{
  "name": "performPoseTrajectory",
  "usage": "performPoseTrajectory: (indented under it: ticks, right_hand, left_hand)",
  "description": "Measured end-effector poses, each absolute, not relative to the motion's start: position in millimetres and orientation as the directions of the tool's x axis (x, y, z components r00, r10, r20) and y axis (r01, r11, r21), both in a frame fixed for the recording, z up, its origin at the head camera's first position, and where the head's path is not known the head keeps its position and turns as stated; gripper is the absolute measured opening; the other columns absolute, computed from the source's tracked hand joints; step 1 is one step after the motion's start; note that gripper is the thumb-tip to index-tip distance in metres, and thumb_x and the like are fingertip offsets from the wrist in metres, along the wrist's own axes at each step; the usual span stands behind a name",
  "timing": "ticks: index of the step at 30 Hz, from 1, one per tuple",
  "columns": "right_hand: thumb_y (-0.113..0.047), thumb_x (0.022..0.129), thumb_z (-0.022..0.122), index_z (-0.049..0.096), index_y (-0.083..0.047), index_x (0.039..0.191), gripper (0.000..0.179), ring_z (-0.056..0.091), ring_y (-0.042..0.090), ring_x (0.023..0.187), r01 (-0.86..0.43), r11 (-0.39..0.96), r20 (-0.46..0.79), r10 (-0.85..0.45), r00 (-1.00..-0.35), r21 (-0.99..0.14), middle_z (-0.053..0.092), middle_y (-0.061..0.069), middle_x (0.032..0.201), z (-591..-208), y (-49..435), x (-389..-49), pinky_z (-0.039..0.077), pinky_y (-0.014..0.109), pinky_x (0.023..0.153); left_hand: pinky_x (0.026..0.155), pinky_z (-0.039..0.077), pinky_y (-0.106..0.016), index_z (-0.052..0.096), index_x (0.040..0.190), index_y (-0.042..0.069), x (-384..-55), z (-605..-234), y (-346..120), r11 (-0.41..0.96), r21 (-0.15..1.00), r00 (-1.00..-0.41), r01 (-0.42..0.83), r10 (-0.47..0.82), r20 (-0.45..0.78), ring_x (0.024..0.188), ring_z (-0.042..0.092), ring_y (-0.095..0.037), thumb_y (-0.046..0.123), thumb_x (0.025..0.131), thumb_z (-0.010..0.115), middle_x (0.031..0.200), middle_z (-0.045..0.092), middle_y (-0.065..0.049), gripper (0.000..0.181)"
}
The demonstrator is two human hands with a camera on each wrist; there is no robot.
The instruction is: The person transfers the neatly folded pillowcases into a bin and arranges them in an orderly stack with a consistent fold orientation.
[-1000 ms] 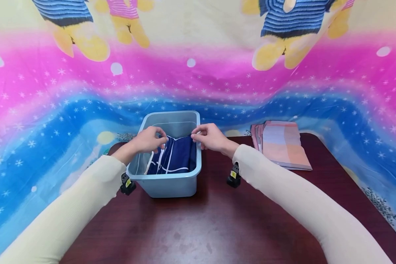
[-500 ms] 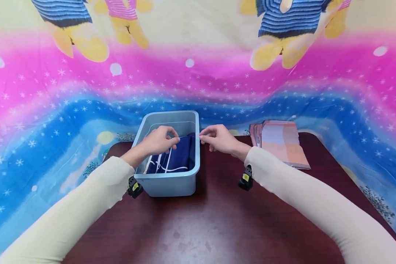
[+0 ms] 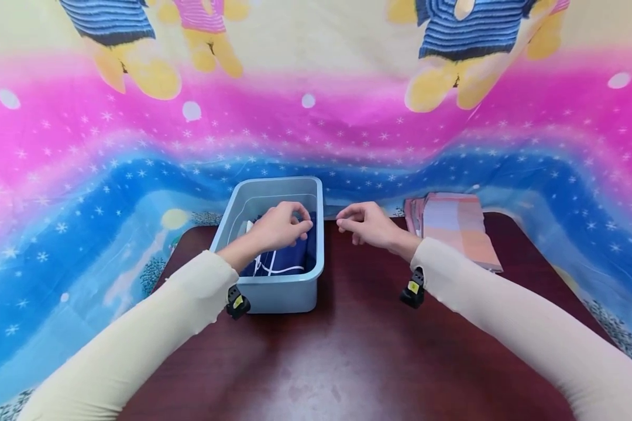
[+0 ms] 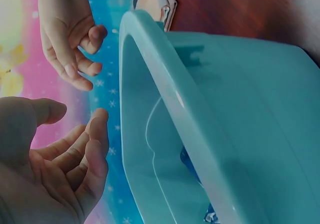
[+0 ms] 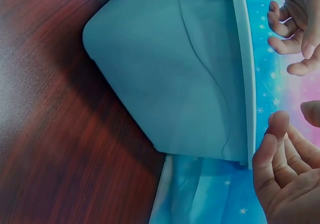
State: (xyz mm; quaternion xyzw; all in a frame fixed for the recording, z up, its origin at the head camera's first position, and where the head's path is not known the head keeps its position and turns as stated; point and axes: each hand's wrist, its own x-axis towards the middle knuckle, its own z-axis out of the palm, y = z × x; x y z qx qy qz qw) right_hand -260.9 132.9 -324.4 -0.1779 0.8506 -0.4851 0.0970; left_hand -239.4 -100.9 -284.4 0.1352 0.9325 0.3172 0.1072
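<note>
A blue-grey plastic bin (image 3: 289, 297) stands on the table and holds a folded navy cloth (image 3: 291, 257) with white trim. Over the bin hovers my left hand (image 3: 281, 227), which hides part of that cloth. In the left wrist view, this left hand (image 4: 65, 169) has loosely bent fingers, the thumb apart from them and nothing between. My right hand (image 3: 371, 225) is just outside the bin's right rim, its fingers pointing toward the left hand. The right wrist view shows the right hand (image 5: 287, 169) relaxed, holding nothing.
Folded cloths (image 3: 453, 225) in pink, orange and lilac check lie at the table's back right. The dark red-brown wooden table (image 3: 368, 351) has rounded back corners. Behind it hangs a printed pink and blue curtain (image 3: 274, 128). Small black cameras (image 3: 413, 287) are strapped to both wrists.
Both hands have moved to the right, the left across the bin and the right out past its rim. The right hand has left the navy cloth's edge. The bin has stayed put.
</note>
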Motion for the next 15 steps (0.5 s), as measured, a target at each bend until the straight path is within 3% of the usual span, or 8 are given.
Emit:
performPoseTrajectory:
  ticks: [15]
  right_hand:
    - [-0.019, 0.103, 0.058, 0.066, -0.001, 0.123, 0.028, 0.063, 0.021, 0.065, -0.218, 0.456, 0.029, -0.386, -0.922, -0.863, 0.073, 0.017, 0.101, -333, 154, -266, 0.056, 0.031, 0.063]
  left_hand:
    - [0.07, 0.056, -0.032, 0.061, 0.115, 0.014, -239, -293, -86, 0.741, 0.643, -0.928, 0.193, 0.35, -0.125, 0.072, 0.069, -0.02, 0.03, 0.103, 0.057, 0.093, 0.075, -0.006, 0.021]
